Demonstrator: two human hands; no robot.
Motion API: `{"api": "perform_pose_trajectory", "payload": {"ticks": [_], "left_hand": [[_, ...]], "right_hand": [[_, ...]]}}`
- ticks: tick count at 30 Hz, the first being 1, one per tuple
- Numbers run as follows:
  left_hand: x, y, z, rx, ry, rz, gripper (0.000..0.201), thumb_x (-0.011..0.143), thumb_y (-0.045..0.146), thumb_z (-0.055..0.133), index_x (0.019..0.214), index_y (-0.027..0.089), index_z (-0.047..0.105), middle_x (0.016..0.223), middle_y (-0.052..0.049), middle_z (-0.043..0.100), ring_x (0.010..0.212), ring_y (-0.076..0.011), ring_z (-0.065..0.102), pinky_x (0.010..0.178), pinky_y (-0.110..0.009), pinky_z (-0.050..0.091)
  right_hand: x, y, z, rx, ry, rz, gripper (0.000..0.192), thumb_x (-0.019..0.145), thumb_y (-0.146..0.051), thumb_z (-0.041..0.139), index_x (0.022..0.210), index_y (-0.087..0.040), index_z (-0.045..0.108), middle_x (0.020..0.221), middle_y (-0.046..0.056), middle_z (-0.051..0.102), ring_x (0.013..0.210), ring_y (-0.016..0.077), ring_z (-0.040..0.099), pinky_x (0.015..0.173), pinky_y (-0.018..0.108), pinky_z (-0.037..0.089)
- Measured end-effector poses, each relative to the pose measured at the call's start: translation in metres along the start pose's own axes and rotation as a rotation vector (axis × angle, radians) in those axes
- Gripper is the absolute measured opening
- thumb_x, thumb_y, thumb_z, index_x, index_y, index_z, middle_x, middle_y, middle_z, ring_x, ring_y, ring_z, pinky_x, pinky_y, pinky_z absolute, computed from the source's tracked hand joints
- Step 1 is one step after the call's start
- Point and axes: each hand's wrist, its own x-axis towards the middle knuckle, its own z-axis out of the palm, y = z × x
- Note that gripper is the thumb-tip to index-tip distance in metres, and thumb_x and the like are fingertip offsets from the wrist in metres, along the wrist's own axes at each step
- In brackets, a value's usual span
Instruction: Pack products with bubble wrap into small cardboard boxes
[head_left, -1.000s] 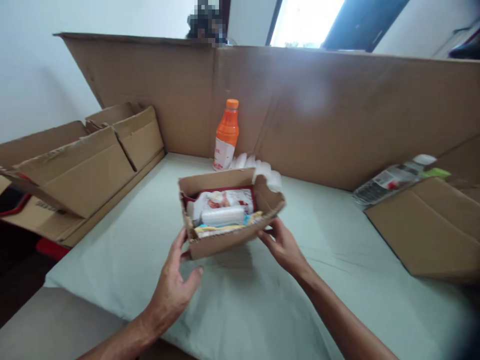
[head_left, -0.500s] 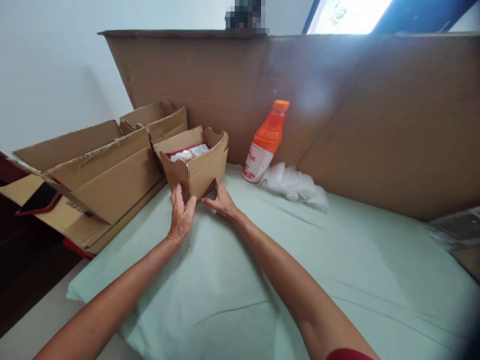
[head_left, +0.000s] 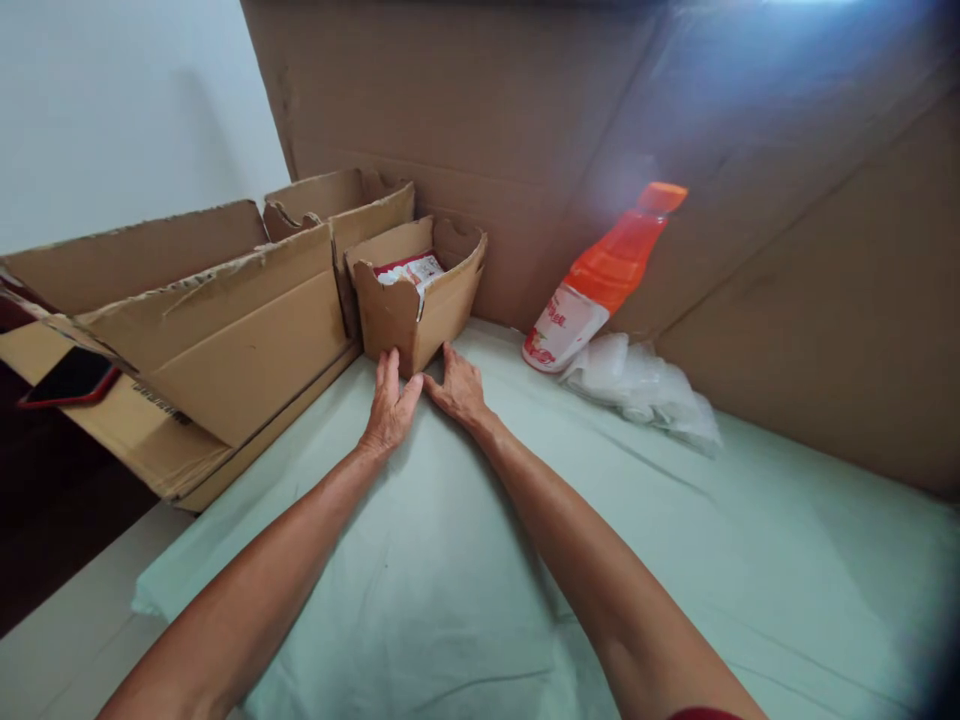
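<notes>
The small cardboard box (head_left: 416, 295) is sitting in the far left corner of the pale green sheet (head_left: 525, 560), against the tall cardboard wall (head_left: 570, 110) and beside a larger open carton (head_left: 225, 320). Its top is standing open, showing red-and-white packets (head_left: 409, 270), and its edges look torn. The left hand (head_left: 390, 405) and right hand (head_left: 457, 385) are lying flat with fingers spread, fingertips touching its base, grasping nothing. Pushed harder, the flimsy box could buckle or tip and spill its packets.

Bottle label (head_left: 564, 325) – red print, too blurred to read.
</notes>
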Motion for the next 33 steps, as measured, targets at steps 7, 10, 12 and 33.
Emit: {"api": "perform_pose_trajectory", "payload": {"ticks": [7, 10, 12, 33], "left_hand": [[0.001, -0.005, -0.001, 0.065, -0.019, 0.021, 0.065, 0.094, 0.044, 0.052, 0.152, 0.017, 0.038, 0.164, -0.019, 0.03, 0.154, -0.0299, 0.028, 0.123, -0.048, 0.029], [0.002, -0.003, -0.002, 0.118, -0.023, 0.022, 0.065, 0.093, 0.041, 0.053, 0.151, 0.015, 0.038, 0.164, -0.02, 0.03, 0.154, -0.03, 0.028, 0.123, -0.047, 0.029], [0.001, 0.0, -0.002, 0.16, -0.023, 0.019, 0.066, 0.092, 0.04, 0.054, 0.151, 0.014, 0.039, 0.163, -0.02, 0.031, 0.154, -0.0304, 0.027, 0.124, -0.047, 0.027], [-0.19, 0.066, 0.044, 0.692, -0.623, 0.642, 0.058, 0.095, 0.049, 0.037, 0.129, 0.01, 0.063, 0.147, -0.025, 0.052, 0.142, -0.043, 0.043, 0.115, -0.062, 0.036]], "right_hand": [[-0.023, -0.013, -0.015, -0.177, -0.082, -0.05, 0.065, 0.104, -0.047, 0.039, 0.153, -0.005, 0.038, 0.158, 0.02, 0.041, 0.148, 0.0329, 0.034, 0.119, 0.046, 0.027], [-0.054, -0.011, -0.024, -0.187, -0.106, -0.106, 0.058, 0.103, -0.047, 0.043, 0.151, -0.014, 0.046, 0.16, 0.015, 0.04, 0.149, 0.0315, 0.033, 0.12, 0.045, 0.025], [-0.085, -0.007, -0.031, -0.198, -0.123, -0.144, 0.057, 0.103, -0.048, 0.044, 0.151, -0.017, 0.046, 0.161, 0.014, 0.04, 0.149, 0.0315, 0.033, 0.12, 0.045, 0.026], [-0.372, 0.067, -0.111, -0.149, -0.084, -0.302, 0.041, 0.098, -0.05, 0.057, 0.127, -0.021, 0.065, 0.147, 0.007, 0.058, 0.139, 0.0212, 0.048, 0.113, 0.039, 0.039]]}}
